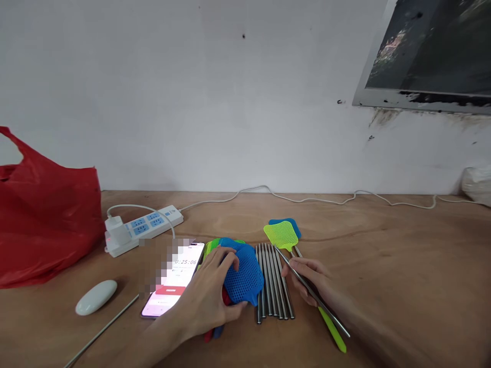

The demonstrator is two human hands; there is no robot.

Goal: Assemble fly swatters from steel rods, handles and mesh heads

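Observation:
My left hand [215, 291] grips a blue fly swatter head [243, 276], its thumb near the narrow neck. Beneath it lie more swatter heads, with a green one [212, 247] showing at the edge; red and blue parts are partly hidden under my palm. Between my hands, several metal rods [273, 281] lie side by side. My right hand [307, 278] is closed around another metal rod [326, 309], held at a slant. Just beyond that hand rests a yellow-green fly swatter [282, 235] on top of a blue one [295, 226]. A green handle [333, 331] lies beneath the held rod.
A lit phone [180, 276] lies left of the swatters. Behind it is a white power strip [143, 230] with a plugged-in charger and cables. A white mouse-shaped object [96, 297] and a red plastic bag [49, 220] are at left. A wall bounds the wooden table [406, 266].

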